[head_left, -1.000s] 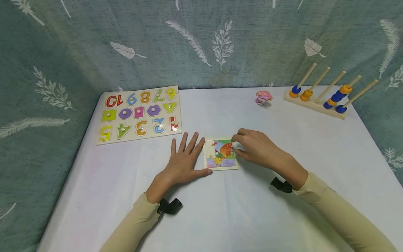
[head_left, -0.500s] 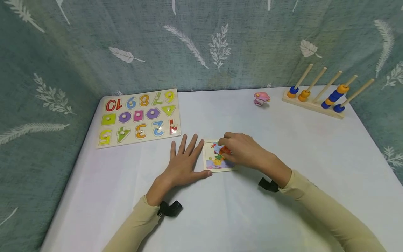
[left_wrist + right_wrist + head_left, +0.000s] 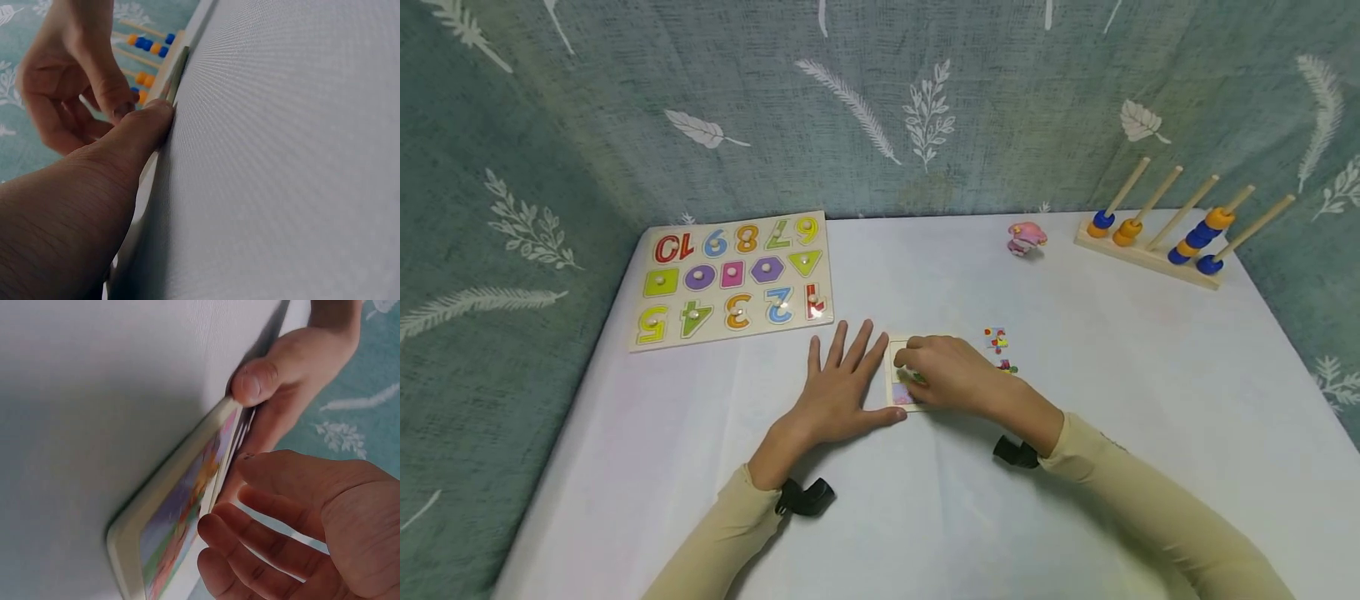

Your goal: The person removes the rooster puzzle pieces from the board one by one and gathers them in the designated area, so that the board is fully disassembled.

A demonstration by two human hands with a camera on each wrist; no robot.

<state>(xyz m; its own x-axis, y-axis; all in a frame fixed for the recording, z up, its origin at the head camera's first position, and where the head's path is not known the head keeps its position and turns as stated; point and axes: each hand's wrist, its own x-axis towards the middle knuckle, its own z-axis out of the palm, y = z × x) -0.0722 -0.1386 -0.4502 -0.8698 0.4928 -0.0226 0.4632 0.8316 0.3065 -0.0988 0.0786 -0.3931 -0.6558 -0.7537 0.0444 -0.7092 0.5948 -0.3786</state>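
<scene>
One puzzle tray (image 3: pixel 127 550) lay, left corners by the left hand (image 3: pixel 833 400), fingers spread, under the right hand (image 3: pixel 946 372), hold unclear.

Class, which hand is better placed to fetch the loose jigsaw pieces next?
Probably the right hand: the loose jigsaw pieces lie beside it, while the left hand lies spread at the opposite side of the puzzle tray.

soft shadows fall on the white table (image 3: pixel 880 525), wrist views dimmer.
</scene>
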